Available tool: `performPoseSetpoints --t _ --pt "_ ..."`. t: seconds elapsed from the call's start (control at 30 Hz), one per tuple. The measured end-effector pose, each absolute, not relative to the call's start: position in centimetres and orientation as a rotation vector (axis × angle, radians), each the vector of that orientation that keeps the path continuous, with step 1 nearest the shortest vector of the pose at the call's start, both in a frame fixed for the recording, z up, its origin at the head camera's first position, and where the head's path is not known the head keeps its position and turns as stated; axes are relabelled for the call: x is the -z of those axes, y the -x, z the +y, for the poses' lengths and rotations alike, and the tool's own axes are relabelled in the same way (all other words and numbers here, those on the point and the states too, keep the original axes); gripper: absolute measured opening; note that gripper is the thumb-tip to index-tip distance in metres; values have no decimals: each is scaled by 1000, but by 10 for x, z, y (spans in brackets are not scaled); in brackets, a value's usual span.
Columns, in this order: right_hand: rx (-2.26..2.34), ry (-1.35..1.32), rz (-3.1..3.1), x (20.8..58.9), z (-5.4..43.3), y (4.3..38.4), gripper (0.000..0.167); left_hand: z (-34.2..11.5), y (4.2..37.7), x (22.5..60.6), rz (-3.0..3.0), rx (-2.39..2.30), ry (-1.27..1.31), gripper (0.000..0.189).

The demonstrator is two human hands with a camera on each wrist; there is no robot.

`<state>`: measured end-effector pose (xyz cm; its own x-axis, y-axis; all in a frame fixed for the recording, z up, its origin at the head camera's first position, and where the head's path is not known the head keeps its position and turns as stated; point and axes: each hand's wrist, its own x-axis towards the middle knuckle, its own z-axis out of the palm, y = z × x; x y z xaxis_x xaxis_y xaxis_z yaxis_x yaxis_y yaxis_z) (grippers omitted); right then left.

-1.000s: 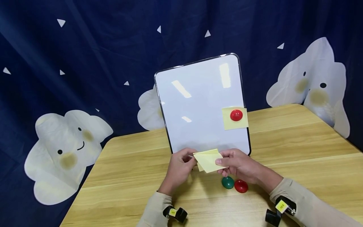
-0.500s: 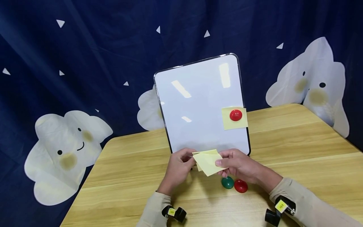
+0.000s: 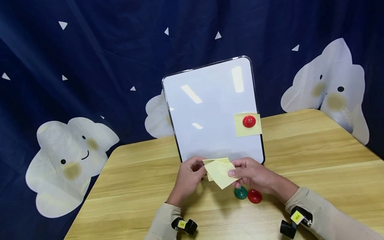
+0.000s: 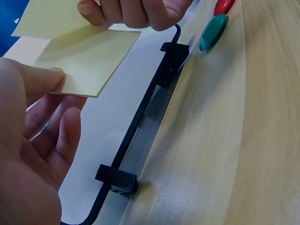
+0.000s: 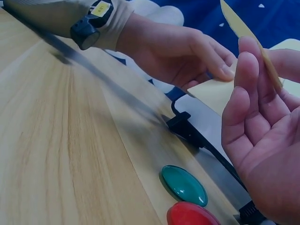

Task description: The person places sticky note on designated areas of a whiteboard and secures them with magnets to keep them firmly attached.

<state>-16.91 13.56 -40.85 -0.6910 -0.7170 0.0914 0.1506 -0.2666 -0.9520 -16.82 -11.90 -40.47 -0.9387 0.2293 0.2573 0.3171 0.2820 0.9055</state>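
Observation:
Between thumb and fingers, my left hand (image 3: 189, 176) pinches yellow sticky notes (image 4: 89, 65) by their near edge. My right hand (image 3: 255, 175) grips another yellow sticky note (image 3: 220, 175), its thumb flat on the front face. This front note slants across the ones behind it, its free corner pointing down. In the left wrist view the two pieces spread apart in a V below the right fingers (image 4: 136, 11). Both hands are raised in front of the lower edge of a whiteboard (image 3: 210, 116). The left fingertips are partly hidden behind the paper in the head view.
A red magnet (image 3: 249, 121) lies over a yellow sticky note (image 3: 241, 130) at the board's right edge. On the wooden table (image 3: 135, 186), a green magnet (image 3: 241, 193) and another red magnet (image 3: 254, 196) lie below my right hand. Black feet (image 4: 117, 178) support the board.
The front note in my right hand has swung slightly, its lower corner moving down and a little right, showing more of the notes behind. Both hands stay nearly in place.

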Motion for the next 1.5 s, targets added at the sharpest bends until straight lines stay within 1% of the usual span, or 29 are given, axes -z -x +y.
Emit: performPoseSetpoints --t 0.23,0.43,0.57,0.67,1.13,1.33,1.5 --pt "2009 675 1418 406 136 169 21 -120 169 404 -2414 1822 510 12" --pt "2001 699 1410 405 136 169 21 -117 167 399 -2427 1810 470 10" --pt "2008 730 1380 406 136 170 24 -117 165 396 -2407 1813 497 7" --pt "2010 739 1361 406 136 171 27 -120 167 402 -2375 1836 526 6" --pt "2015 687 1351 408 138 171 30 -120 169 403 -2389 1810 453 5" --pt "2027 709 1314 407 140 171 31 -122 170 404 -2384 1803 410 5" --pt "2031 716 1313 408 140 171 32 -124 170 405 -2358 1821 463 6"
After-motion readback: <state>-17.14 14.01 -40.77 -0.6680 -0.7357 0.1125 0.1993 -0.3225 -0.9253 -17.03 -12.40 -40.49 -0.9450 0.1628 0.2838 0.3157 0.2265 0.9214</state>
